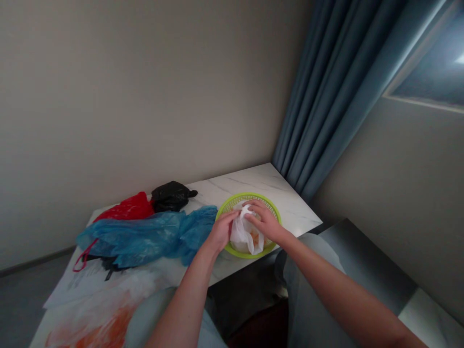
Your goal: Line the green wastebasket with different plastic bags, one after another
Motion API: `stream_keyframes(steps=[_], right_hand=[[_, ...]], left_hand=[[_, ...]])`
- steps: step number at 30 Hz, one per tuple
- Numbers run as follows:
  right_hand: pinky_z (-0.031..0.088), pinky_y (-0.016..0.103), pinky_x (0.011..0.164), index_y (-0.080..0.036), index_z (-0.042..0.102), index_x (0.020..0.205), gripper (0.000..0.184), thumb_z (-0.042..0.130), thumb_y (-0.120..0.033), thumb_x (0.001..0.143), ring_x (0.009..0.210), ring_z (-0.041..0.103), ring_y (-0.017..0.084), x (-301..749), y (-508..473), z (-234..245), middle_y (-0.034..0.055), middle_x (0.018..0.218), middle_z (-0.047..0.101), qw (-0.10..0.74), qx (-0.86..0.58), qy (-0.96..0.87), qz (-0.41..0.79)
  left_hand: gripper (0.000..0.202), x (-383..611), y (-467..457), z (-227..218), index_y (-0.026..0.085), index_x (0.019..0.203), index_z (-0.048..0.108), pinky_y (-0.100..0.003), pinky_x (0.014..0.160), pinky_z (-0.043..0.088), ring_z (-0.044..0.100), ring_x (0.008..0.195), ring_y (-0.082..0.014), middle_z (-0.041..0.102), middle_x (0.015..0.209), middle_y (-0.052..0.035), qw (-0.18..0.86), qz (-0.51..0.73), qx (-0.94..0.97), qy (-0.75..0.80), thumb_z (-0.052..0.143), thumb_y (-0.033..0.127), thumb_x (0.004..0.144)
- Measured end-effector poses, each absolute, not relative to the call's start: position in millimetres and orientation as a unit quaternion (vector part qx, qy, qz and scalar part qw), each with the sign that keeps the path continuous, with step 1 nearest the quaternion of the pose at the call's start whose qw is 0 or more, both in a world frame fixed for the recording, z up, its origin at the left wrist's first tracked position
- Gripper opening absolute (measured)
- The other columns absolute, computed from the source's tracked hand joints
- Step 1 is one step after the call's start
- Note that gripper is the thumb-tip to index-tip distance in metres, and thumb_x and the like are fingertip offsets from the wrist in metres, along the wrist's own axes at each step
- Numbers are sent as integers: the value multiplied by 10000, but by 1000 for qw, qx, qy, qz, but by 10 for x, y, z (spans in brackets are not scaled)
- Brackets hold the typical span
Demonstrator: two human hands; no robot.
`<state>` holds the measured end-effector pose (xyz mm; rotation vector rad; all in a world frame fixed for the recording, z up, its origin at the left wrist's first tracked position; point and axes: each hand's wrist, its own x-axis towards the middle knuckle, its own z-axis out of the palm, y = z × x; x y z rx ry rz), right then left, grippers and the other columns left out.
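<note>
A white plastic bag with orange marks on it lies bunched inside a yellow-green plastic basket. My left hand reaches over the basket's left side, its fingers closed at the bag's upper left. From the right, my right hand comes over the basket, with fingers curled round the top of the bag where the plastic is gathered. Both hands are close together, and the bag's top shows between them. What the bag contains, if anything, I cannot make out.
Left of the basket, a crumpled blue plastic bag spreads across the white marbled table. Behind it lie a red bag and a black bag. A clear bag with orange print is nearer me. Blue curtains hang at right.
</note>
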<state>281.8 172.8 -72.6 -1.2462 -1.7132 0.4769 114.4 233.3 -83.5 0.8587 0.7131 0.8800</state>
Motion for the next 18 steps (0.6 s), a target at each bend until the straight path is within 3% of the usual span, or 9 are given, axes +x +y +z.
stream_keyframes(steps=[5, 12, 15, 18], right_hand=[[418, 407, 1016, -214, 711, 916, 226, 580, -393, 956, 1110, 565, 229, 2848, 1751, -749, 87, 1135, 622, 464, -521, -695, 173], [355, 486, 1035, -233, 723, 787, 279, 565, -385, 959, 1140, 473, 267, 2940, 1647, -735, 85, 1155, 600, 445, -555, -695, 102], [358, 477, 1011, -218, 677, 678, 358, 539, -385, 963, 1090, 467, 262, 3134, 1562, -732, 84, 1117, 577, 473, -590, -650, 66], [394, 439, 916, -209, 610, 603, 411, 529, -409, 953, 916, 482, 228, 3339, 1539, -768, 68, 943, 544, 515, -631, -578, 48]], left_hand=[[228, 1152, 2329, -846, 147, 813, 775, -273, 721, 493, 653, 712, -163, 746, 793, -65, 778, 350, 420, 310, 806, 246, 610], [241, 1155, 2343, -894, 160, 825, 745, -264, 685, 475, 634, 721, -151, 735, 860, -53, 738, 389, 425, 351, 792, 270, 616], [232, 1079, 2437, -922, 165, 765, 698, -248, 643, 449, 586, 648, -121, 687, 756, -15, 690, 456, 405, 390, 791, 257, 573], [198, 995, 2582, -969, 171, 669, 635, -222, 606, 415, 523, 582, -89, 603, 640, 29, 631, 531, 378, 421, 763, 200, 521]])
